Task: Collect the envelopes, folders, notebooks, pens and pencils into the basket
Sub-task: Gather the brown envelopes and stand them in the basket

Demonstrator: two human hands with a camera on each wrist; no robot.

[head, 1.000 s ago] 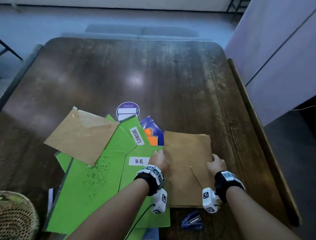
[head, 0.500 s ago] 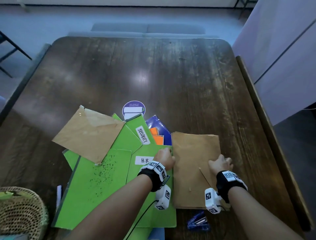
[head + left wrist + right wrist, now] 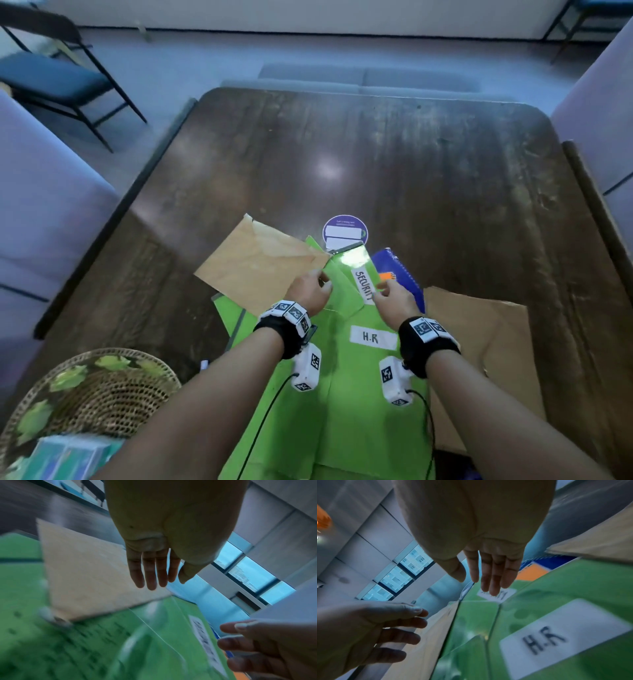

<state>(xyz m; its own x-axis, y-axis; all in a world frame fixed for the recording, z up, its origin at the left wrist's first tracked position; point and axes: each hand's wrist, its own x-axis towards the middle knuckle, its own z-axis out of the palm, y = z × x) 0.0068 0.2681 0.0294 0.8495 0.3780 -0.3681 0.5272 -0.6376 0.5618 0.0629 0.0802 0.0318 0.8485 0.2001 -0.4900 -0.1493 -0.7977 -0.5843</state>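
Note:
Several green folders overlap near the table's front; one is labelled SECURITY (image 3: 363, 287), another H.R (image 3: 373, 337). My left hand (image 3: 320, 279) hovers open at the SECURITY folder's left edge, beside a tan envelope (image 3: 255, 270). In the left wrist view its straight fingers (image 3: 150, 574) hold nothing. My right hand (image 3: 383, 290) is open at the folder's right edge, and its fingertips (image 3: 491, 588) reach the SECURITY label (image 3: 505, 595). A blue and orange notebook (image 3: 402, 270) peeks out behind. A second brown envelope (image 3: 479, 342) lies flat at the right. The woven basket (image 3: 92, 387) sits at the front left.
A round purple sticker (image 3: 345, 230) lies on the dark wooden table (image 3: 376, 154) behind the pile. A teal box (image 3: 68, 455) shows by the basket's near rim. A folding chair (image 3: 51, 78) stands far left, and upholstered seats flank the table.
Both hands have let go of the right brown envelope and moved forward and left to the SECURITY folder. The envelope now lies flat at the right. The head view has shifted.

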